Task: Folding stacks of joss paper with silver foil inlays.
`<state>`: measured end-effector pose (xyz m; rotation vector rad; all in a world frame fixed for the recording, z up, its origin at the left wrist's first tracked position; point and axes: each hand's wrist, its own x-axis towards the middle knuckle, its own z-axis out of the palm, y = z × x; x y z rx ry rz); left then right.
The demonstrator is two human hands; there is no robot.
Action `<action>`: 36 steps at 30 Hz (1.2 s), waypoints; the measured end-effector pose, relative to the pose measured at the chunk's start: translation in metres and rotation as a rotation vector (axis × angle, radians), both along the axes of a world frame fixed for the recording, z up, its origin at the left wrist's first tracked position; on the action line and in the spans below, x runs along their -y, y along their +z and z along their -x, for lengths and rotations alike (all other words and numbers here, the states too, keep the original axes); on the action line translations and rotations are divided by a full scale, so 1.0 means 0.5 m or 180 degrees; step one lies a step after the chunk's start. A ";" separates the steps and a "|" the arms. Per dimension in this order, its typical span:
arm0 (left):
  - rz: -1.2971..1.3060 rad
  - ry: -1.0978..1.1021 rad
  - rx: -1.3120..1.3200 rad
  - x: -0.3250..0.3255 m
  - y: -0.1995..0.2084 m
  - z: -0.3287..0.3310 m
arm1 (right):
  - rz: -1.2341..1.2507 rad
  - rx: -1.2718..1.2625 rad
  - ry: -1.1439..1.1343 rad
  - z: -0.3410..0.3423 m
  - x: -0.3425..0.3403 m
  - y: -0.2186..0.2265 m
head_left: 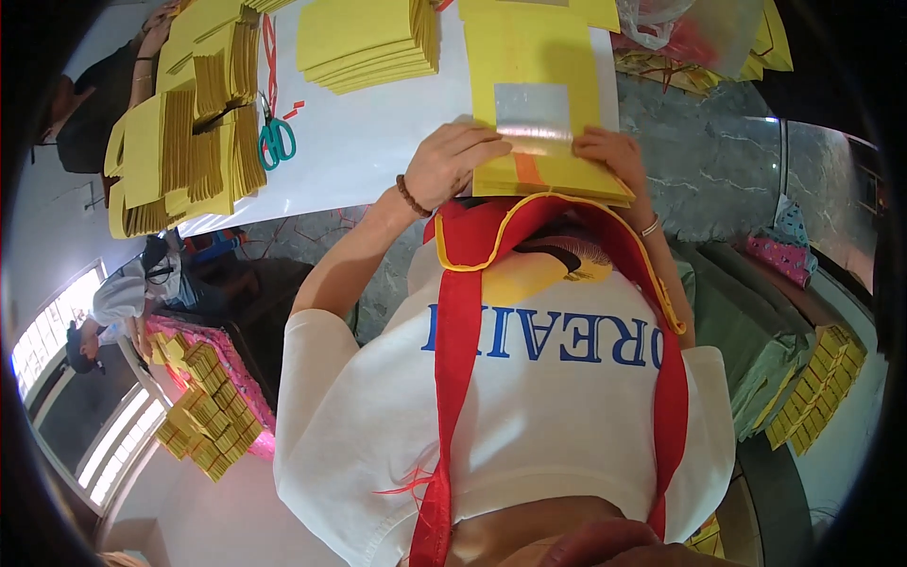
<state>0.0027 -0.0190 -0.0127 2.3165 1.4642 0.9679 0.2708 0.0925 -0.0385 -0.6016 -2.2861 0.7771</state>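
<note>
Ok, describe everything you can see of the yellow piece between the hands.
The yellow piece looks like paper or card, with a shiny greyish rectangular patch and, nearer the person, an orange strip. It lies at the near edge of the white table; its near edge looks layered. The left hand touches its left side, the right hand its right. Whether it touches the red apron is unclear.

From where I stand, both arms reach forward of the chest. The left hand [455, 159] lies back upward, fingers bent inward; the right hand [616, 159] faces it, apart, fingers curled inward too. The left forearm [362, 242] slants in; the right forearm [667, 257] is partly hidden.
</note>
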 end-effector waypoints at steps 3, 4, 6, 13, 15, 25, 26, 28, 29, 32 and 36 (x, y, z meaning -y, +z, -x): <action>0.0264 0.0174 0.0426 0.017 -0.006 -0.012 | 0.0650 0.0052 0.0184 -0.001 0.013 -0.015; 0.0405 0.0339 0.0597 0.021 -0.013 -0.016 | 0.0847 0.0017 0.0132 -0.001 0.015 -0.022; 0.0408 0.0483 0.0713 0.019 -0.025 -0.026 | 0.1331 0.0274 -0.0109 -0.002 0.021 -0.029; 0.1718 0.1720 0.2169 -0.022 -0.023 -0.052 | 0.2824 -0.0879 -0.0941 0.063 0.025 -0.001; 0.1904 0.1827 0.2440 -0.035 -0.028 -0.050 | 0.2861 -0.0815 -0.0908 0.067 0.016 -0.001; 0.2065 0.1949 0.2296 -0.077 -0.053 -0.024 | 0.2266 -0.0214 -0.1136 0.077 -0.011 0.012; 0.2110 0.1931 0.2173 -0.079 -0.050 -0.024 | 0.2267 -0.0218 -0.1145 0.078 -0.014 -0.001; 0.2010 0.1974 0.2026 -0.080 -0.058 -0.022 | 0.2172 -0.0332 -0.1213 0.087 -0.021 -0.014; 0.1912 0.2013 0.1882 -0.081 -0.061 -0.022 | 0.2173 -0.0335 -0.1216 0.088 -0.023 -0.019; 0.2045 0.2083 0.1671 -0.087 -0.034 -0.026 | 0.2237 -0.0500 -0.1180 0.090 -0.025 -0.025; 0.1969 0.1987 0.1767 -0.087 -0.069 -0.009 | 0.2056 -0.0118 -0.1372 0.100 -0.029 -0.014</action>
